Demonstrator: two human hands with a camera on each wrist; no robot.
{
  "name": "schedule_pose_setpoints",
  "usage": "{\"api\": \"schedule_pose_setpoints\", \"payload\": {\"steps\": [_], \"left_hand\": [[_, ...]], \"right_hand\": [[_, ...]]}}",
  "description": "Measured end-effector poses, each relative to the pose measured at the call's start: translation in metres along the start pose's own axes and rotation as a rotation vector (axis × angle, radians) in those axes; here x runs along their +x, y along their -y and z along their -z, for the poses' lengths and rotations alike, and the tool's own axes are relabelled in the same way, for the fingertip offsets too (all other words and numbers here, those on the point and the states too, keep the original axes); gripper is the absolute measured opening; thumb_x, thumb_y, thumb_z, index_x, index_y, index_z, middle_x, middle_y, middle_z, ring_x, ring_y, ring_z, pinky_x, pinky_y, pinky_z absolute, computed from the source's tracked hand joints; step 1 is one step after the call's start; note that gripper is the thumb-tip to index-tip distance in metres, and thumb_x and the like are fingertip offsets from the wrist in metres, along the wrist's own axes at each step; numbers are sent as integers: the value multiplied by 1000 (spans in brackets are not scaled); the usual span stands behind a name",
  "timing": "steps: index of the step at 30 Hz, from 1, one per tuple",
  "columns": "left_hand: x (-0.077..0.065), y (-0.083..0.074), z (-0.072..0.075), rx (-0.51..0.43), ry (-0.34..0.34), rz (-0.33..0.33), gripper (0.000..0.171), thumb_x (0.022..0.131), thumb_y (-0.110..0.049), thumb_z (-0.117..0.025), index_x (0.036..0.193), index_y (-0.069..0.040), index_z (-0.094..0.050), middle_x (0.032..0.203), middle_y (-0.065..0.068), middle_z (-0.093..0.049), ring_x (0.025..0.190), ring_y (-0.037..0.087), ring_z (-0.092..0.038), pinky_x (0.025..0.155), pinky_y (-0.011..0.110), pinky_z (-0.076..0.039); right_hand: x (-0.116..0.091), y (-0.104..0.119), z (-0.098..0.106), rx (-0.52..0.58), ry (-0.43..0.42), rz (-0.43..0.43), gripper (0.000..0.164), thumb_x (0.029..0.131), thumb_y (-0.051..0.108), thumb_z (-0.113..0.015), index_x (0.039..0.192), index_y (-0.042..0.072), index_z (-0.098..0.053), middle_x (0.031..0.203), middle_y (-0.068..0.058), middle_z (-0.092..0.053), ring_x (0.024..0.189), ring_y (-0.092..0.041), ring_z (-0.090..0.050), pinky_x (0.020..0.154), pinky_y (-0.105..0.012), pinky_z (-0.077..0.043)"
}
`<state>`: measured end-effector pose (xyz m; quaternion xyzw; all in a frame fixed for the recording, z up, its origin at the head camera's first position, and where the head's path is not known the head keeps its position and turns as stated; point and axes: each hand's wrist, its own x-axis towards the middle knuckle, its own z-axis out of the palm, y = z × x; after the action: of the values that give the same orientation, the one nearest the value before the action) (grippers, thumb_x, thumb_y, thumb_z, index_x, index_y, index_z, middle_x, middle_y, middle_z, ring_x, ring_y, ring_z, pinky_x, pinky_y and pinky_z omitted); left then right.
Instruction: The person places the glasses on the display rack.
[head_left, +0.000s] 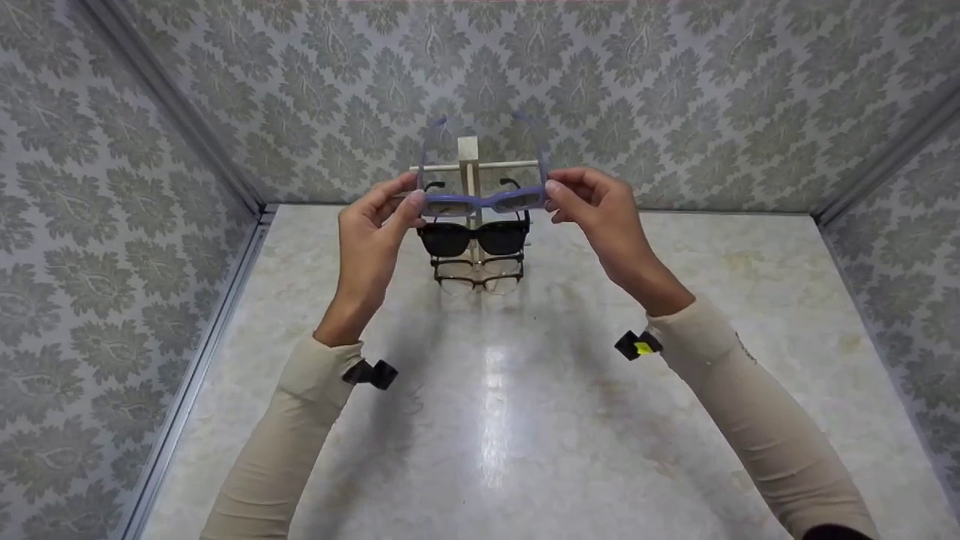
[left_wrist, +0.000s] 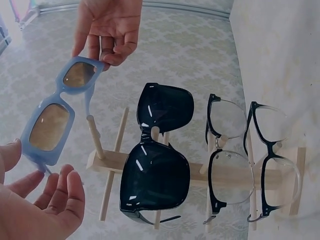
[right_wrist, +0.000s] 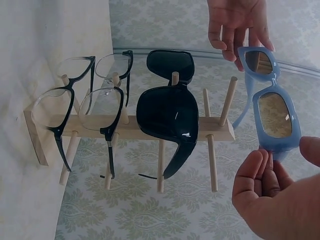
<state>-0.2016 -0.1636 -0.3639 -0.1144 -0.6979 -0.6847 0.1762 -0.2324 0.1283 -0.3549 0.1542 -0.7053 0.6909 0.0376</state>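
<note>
Blue-framed sunglasses [head_left: 486,201] with brownish lenses are held up between both hands at the top of a wooden eyewear stand [head_left: 468,150]. My left hand [head_left: 373,232] pinches them at one outer corner, thumb in front and fingers behind. At the opposite corner my right hand [head_left: 600,217] pinches in the same way. In the left wrist view the blue sunglasses [left_wrist: 62,105] are apart from the top peg [left_wrist: 95,137], and their arms point toward the stand. Black sunglasses [right_wrist: 170,107] hang on the pegs just below.
Two pairs of clear-lensed glasses, one upper [left_wrist: 227,150] and one lower [left_wrist: 272,155], hang beneath the black sunglasses. The stand rises from a marbled tabletop [head_left: 480,420] near the back patterned wall [head_left: 630,90]. Side walls [head_left: 82,225] border the table.
</note>
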Motion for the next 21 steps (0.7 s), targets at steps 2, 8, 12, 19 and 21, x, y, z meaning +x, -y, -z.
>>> {"api": "schedule_pose_setpoints", "payload": {"steps": [2, 8, 12, 19, 21], "left_hand": [[3, 0, 2, 0, -5, 8, 39, 109, -9, -70, 145, 7, -67, 139, 22, -70, 113, 32, -73, 92, 34, -63], [12, 5, 6, 3, -13, 58, 41, 111, -17, -70, 145, 6, -67, 137, 20, -72, 114, 29, -73, 91, 33, -63], [15, 11, 9, 1, -13, 86, 43, 111, -20, -70, 146, 5, -66, 135, 18, -73, 119, 34, -72, 92, 35, -64], [19, 19, 8, -12, -18, 96, 41, 112, -19, -69, 145, 5, -68, 131, 19, -74, 115, 32, -73, 90, 35, -65], [20, 21, 7, -11, -18, 108, 41, 112, -19, -69, 145, 5, -68, 131, 19, -73, 113, 26, -73, 91, 35, -65]], "right_hand": [[2, 0, -1, -6, 3, -12, 29, 110, 11, -69, 132, -8, -71, 110, -11, -74, 103, -33, -71, 87, -33, -63], [9, -2, -7, -17, 15, -54, 29, 111, 13, -68, 133, -6, -71, 111, -10, -73, 101, -25, -72, 89, -33, -63], [13, -6, -11, -19, 17, -77, 28, 111, 15, -69, 131, -5, -72, 109, -11, -73, 99, -23, -71, 89, -33, -63], [16, -9, -12, -35, 8, -98, 30, 111, 20, -70, 131, -3, -72, 110, -11, -73, 101, -26, -71, 89, -33, -63], [17, -11, -12, -33, 5, -104, 31, 111, 20, -70, 131, -3, -72, 110, -11, -73, 101, -27, -71, 90, -32, -63]]}}
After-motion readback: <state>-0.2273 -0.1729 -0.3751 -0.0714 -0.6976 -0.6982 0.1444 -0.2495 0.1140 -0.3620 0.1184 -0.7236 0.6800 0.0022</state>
